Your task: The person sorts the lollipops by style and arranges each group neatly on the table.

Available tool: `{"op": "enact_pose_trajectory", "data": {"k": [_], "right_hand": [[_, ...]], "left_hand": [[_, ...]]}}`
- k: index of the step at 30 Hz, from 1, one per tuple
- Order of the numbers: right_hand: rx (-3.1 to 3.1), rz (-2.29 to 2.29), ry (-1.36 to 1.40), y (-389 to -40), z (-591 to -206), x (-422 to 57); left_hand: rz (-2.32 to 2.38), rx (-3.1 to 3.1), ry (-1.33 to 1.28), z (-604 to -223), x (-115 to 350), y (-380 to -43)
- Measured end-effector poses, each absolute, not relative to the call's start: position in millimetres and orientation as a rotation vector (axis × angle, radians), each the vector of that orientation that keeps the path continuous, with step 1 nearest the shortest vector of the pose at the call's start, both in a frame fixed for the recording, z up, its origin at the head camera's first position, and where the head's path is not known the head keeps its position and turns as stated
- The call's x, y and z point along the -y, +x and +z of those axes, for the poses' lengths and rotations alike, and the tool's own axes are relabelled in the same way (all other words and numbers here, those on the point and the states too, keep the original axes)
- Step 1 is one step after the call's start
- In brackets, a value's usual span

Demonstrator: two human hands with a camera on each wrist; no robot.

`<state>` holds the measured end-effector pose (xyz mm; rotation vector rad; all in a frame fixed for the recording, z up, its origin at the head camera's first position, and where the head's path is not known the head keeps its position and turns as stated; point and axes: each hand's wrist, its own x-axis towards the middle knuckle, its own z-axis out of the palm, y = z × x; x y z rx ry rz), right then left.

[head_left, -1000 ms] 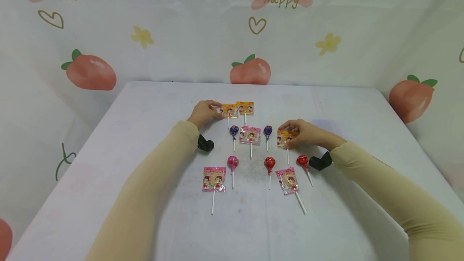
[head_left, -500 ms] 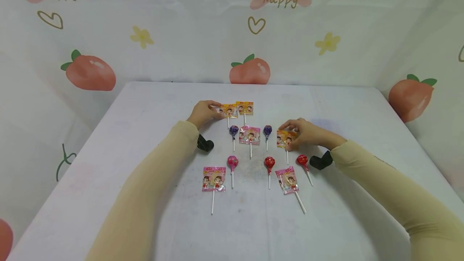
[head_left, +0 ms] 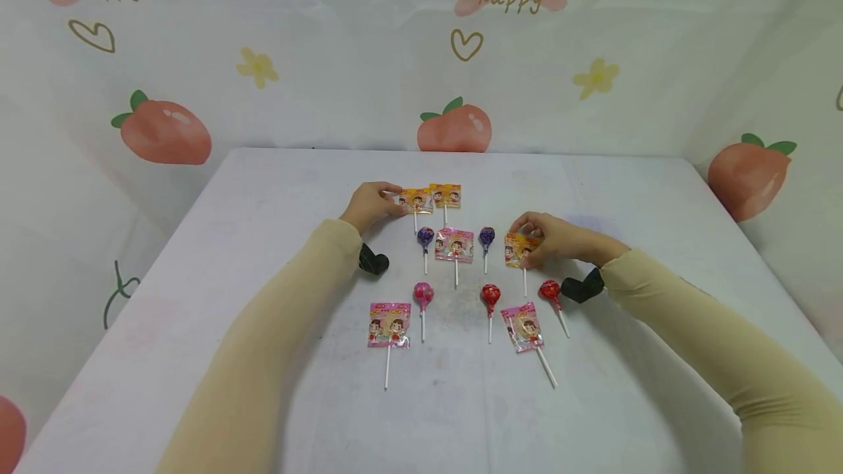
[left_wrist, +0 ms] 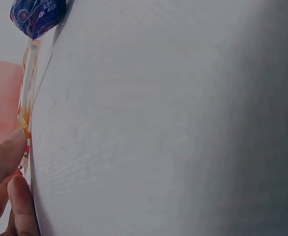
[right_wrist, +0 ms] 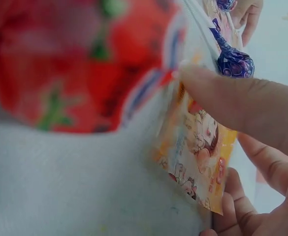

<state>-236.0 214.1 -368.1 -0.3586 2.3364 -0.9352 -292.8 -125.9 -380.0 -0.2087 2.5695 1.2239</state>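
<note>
At the back of the table my left hand (head_left: 370,205) holds the left edge of a flat lollipop in a yellow wrapper (head_left: 416,200). In the left wrist view, thumb and fingers close on that wrapper's edge. Its right side meets a second yellow-wrapped lollipop (head_left: 446,196). My right hand (head_left: 556,238) pinches another yellow-wrapped lollipop (head_left: 519,249), thumb in front and fingers behind, its white stick pointing towards me. Between the hands lie a pink-wrapped flat lollipop (head_left: 454,246) and two round purple lollipops, the left one (head_left: 425,238) and the right one (head_left: 486,237).
Nearer me lie a round pink lollipop (head_left: 424,294), two round red ones, left (head_left: 490,295) and right (head_left: 550,290), and pink-wrapped flat lollipops at left (head_left: 389,325) and right (head_left: 525,328). Black wrist cameras hang under the left wrist (head_left: 374,262) and right wrist (head_left: 582,288). A printed cloth (head_left: 369,42) stands behind.
My right hand has shifted slightly away from me, and the yellow-wrapped lollipop in it has moved a little back with it. My left hand stays in place.
</note>
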Motion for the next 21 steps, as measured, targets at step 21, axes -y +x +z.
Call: {"op": "enact_pose_trajectory", "data": {"k": [21], "right_hand": [[-2.423,-1.034,-0.438,-232.7,-365.8,-220.2]], "left_hand": [[1.246,-2.61,-0.149,-379.3,126.2,-288.1]]}}
